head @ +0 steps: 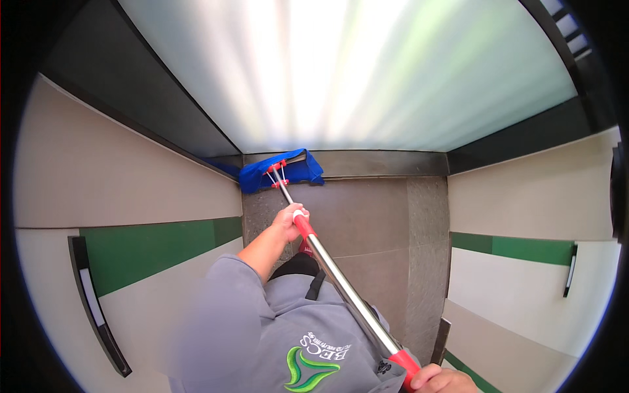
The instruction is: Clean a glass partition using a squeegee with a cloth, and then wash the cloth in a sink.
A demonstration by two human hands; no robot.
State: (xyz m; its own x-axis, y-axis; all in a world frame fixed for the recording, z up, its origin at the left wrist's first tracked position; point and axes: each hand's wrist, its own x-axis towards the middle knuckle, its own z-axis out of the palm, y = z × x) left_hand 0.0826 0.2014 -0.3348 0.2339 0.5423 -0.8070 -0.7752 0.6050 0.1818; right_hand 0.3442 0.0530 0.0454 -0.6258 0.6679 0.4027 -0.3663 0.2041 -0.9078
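A long mop with a telescopic metal pole (351,291) and red grips runs diagonally across my body. My left hand (291,219) is closed around the pole near its lower red-and-white collar. At the lower right, my right hand (442,379) grasps the red upper grip. A blue cloth (255,173) is draped over the mop head, whose red clamps (276,167) show on top. The cloth lies in the far left corner, against the dark metal sill (383,163) below a bright frosted glass panel (344,88).
Tiled floor (368,216) stretches between the left wall (128,167) and the right wall (521,196), both with green bands. Dark sign plates (100,309) stand out on the left wall. Dark frame strips (162,93) flank the glass. A red shoe (305,247) shows below me.
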